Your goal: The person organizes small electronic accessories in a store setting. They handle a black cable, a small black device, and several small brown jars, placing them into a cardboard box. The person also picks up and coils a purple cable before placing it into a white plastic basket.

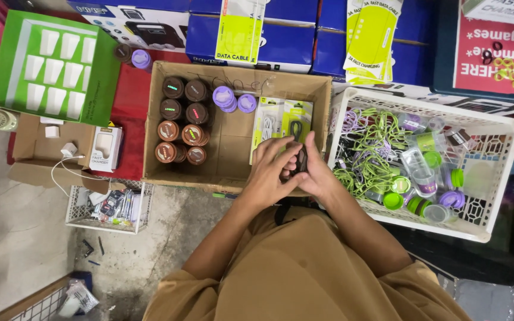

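My left hand [273,169] and my right hand [312,171] meet over the near right corner of an open cardboard box [228,163]. Both hold a small dark coiled cable [299,161] between the fingers. Just beyond them, inside the box, stand flat yellow-green and clear cable packets [282,122]. Brown round canisters [181,122] fill the box's left side and purple-lidded ones [233,98] sit at its back.
A white plastic basket [495,178] on the right holds green and purple cables and clear tubes with coloured caps. A green tray of white chargers [55,65] lies at far left, a small white wire basket [107,208] near left, blue boxes [287,35] behind.
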